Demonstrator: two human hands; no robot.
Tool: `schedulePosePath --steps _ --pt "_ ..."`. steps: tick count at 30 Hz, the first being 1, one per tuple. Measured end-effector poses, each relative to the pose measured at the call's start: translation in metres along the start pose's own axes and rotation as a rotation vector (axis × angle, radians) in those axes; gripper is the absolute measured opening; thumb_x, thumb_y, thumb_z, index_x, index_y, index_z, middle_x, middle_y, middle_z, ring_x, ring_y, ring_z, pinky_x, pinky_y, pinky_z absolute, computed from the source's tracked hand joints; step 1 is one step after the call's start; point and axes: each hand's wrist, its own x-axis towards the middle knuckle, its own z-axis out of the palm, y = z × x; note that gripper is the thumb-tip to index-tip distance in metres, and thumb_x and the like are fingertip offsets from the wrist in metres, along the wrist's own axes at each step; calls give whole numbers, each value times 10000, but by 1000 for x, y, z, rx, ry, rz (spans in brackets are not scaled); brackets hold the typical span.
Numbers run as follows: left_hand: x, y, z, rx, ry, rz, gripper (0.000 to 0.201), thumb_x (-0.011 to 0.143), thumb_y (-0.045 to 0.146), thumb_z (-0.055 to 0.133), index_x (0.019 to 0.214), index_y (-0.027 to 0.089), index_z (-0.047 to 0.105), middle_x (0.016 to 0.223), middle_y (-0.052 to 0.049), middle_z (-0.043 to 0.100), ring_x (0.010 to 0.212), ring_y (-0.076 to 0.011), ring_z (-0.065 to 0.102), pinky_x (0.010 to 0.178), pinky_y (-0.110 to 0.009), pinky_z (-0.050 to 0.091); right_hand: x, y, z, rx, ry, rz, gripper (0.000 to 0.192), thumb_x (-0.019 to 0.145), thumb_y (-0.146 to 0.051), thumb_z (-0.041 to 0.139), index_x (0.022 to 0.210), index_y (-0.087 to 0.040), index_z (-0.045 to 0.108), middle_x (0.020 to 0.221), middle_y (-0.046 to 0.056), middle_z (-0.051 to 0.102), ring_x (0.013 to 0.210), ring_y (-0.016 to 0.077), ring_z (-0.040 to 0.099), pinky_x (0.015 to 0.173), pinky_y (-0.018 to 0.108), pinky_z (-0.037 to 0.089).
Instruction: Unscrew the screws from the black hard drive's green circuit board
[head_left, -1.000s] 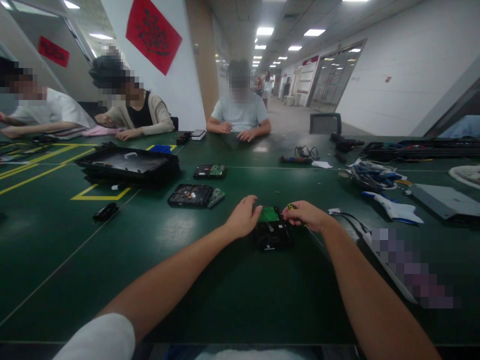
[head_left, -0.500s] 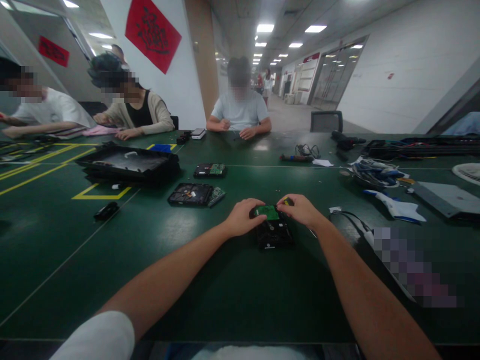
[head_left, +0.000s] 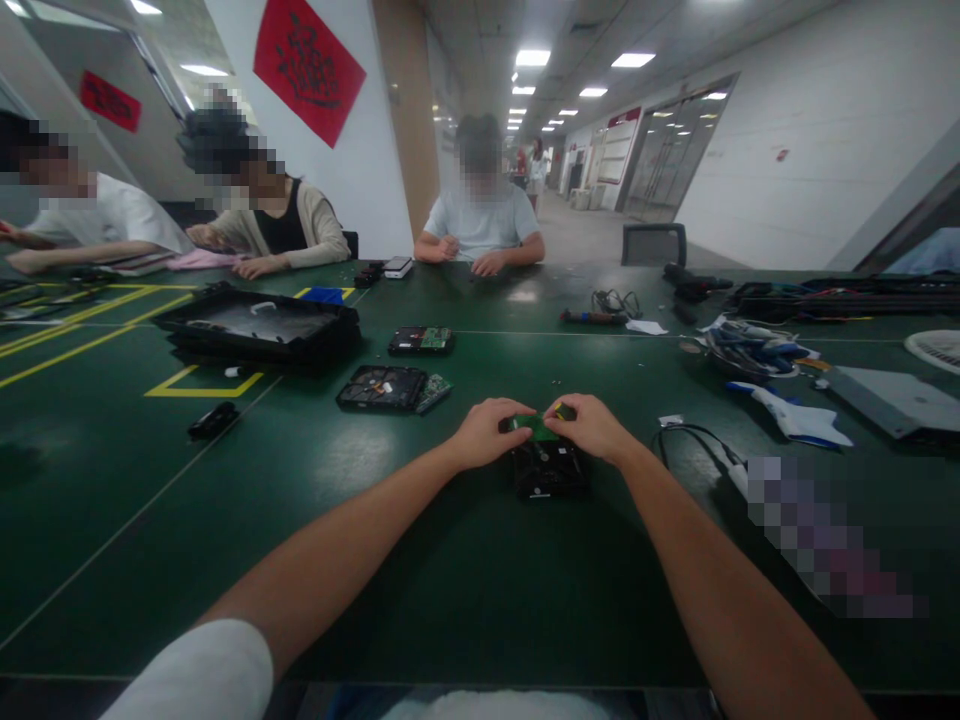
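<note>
A black hard drive (head_left: 551, 472) lies on the green table in front of me. The green circuit board (head_left: 537, 430) shows at its far end, between my two hands. My left hand (head_left: 491, 432) grips the drive's far left side, thumb over the board and fingers curled behind it. My right hand (head_left: 589, 425) is closed at the far right corner, thumb and fingertips over the board. A small yellow-and-black tool (head_left: 561, 410) sticks up from its fingers; the rest of it is hidden in the hand.
Left of the drive lie an opened drive (head_left: 381, 388), a loose circuit board (head_left: 433, 393) and another drive (head_left: 421, 340). A large black tray (head_left: 262, 330) stands farther left. On the right are a cable (head_left: 697, 428), a glove (head_left: 795, 415) and a grey metal case (head_left: 892, 395). Co-workers sit across the table.
My right hand has moved left and inward, its thumb and fingertips now over the board's right part. The yellow-and-black tool moved with it. My left hand has stayed nearly still.
</note>
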Motion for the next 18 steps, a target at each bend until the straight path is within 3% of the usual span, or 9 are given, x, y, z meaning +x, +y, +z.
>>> schedulePosePath --steps 7,18 --pt "-1 -5 5 -16 51 -12 397 899 408 705 1278 289 704 1266 -38 741 1184 -255 668 1079 -435 484 5 8 3 -128 75 -22 128 888 -279 687 920 -201 783 999 80 729 963 223 651 865 331 459" --pt "-1 -5 6 -13 54 1 346 906 395 700 1231 285 741 1284 -47 736 1220 -257 659 1105 -449 476 3 6 3 -145 54 -32 127 877 -292 701 936 -215 783 978 61 703 944 208 630 857 317 446"
